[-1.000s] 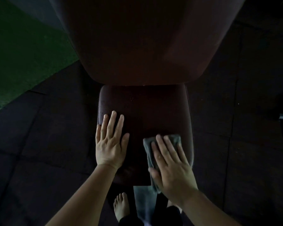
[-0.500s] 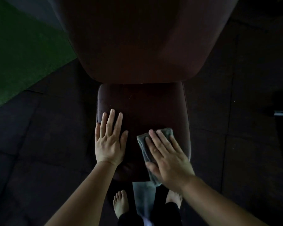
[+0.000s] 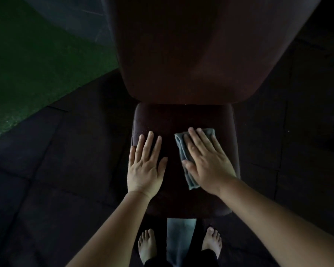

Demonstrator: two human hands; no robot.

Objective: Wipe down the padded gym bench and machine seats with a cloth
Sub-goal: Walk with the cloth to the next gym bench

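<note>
**Head view, looking down.** The dark red seat pad [image 3: 181,116] sits at centre frame, and the larger backrest pad [image 3: 201,54] fills the top.

I see the right hand [image 3: 206,162] lying flat with fingers straight and close together. It presses the folded grey cloth [image 3: 180,146] onto the right half of the seat. The left hand [image 3: 146,166] rests bare on the left half, fingers straight and slightly spread, holding nothing.

**Risks, as I judge them:**
- Only flat pressure pins the cloth, so a quick stroke could bunch it or let it slide from under the palm toward the seat's right edge.
- The strip under the left hand may go unwiped.
- The dim light could hide missed patches.
- The bare feet [image 3: 147,245] at the bottom of the frame stand just beside the pale post [image 3: 180,237], so a stubbed toe is possible.
</note>
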